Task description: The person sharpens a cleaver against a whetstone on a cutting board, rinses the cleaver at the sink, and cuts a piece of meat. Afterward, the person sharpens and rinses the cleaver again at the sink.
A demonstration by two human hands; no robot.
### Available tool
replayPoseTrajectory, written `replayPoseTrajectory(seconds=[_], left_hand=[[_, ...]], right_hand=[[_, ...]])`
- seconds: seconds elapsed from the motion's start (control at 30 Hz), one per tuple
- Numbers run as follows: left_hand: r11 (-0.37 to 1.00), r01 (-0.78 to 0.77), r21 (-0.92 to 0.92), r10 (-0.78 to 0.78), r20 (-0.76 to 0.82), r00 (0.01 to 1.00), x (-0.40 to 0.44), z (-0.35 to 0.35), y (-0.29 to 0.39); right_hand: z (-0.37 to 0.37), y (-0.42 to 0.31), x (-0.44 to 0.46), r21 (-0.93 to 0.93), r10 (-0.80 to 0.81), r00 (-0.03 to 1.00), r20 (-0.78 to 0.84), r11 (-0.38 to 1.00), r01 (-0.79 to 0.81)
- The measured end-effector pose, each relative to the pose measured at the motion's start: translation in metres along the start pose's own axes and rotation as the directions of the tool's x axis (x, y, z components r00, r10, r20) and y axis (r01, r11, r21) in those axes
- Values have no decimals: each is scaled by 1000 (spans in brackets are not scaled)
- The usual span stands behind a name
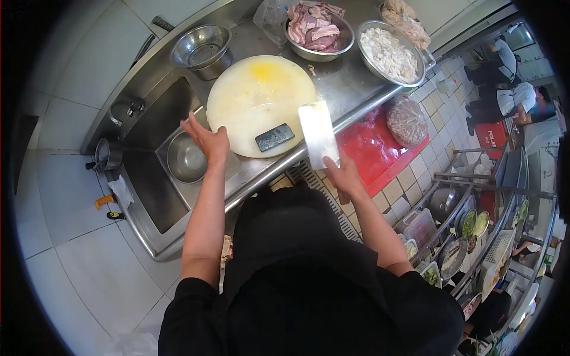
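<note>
My right hand (342, 175) is closed round the handle of a cleaver (319, 133), whose broad blade points away from me beside the chopping block's right edge. My left hand (209, 141) is raised with fingers spread, holding nothing, near the left edge of the round white chopping block (249, 95). A dark sharpening stone (275, 137) lies on the block's near part. Yellow staining shows on the block's far side. Below and left of my left hand, a metal bowl (187, 159) sits in the sink.
A steel sink (151, 199) with a tap (135, 107) is at left. On the counter stand a colander (202, 47), a bowl of raw meat (320, 56) and a bowl of pale pieces (392, 53). A bagged lump (407, 121) rests on a red surface (368, 145). Racks (469, 184) and people (504, 101) are right.
</note>
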State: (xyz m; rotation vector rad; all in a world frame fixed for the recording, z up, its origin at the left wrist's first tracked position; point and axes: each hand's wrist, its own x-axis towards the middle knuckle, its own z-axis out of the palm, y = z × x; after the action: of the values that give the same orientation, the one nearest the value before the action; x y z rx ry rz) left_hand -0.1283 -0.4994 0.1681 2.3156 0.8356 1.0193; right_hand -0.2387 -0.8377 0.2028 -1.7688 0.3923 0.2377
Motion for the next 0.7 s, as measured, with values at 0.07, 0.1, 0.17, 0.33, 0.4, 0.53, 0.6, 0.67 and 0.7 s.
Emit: replayPoseTrajectory(seconds=[0.07, 0.1, 0.17, 0.33, 0.4, 0.53, 0.6, 0.67, 0.7], left_hand=[[927, -157, -340, 279, 348, 895, 9, -33, 31], [906, -186, -381, 358, 451, 818, 2, -38, 39], [859, -196, -472, 489, 649, 582, -9, -35, 43], [900, -320, -295, 401, 849, 343, -39, -44, 42], [901, -287, -324, 415, 835, 361, -42, -42, 38], [942, -269, -200, 303, 852, 427, -48, -35, 44], [959, -238, -151, 250, 846, 471, -49, -34, 45], [981, -123, -151, 190, 878, 440, -43, -37, 45], [981, -121, -150, 189, 878, 440, -40, -37, 46]], right_hand=[[7, -4, -4, -243, 50, 988, 143, 970, -14], [15, 0, -4, -270, -15, 986, 169, 961, 61], [23, 7, -5, -313, 15, 982, 186, 949, 45], [26, 4, -8, -275, 56, 996, 75, 961, -33], [17, -4, -10, -258, -24, 999, 39, 966, 33], [4, -11, -1, -179, 133, 990, 35, 976, -125], [0, -18, -2, -256, 123, 990, 75, 961, -100], [5, -23, -2, -253, 118, 987, 113, 964, -87], [9, -25, -2, -242, 114, 982, 149, 967, -76]])
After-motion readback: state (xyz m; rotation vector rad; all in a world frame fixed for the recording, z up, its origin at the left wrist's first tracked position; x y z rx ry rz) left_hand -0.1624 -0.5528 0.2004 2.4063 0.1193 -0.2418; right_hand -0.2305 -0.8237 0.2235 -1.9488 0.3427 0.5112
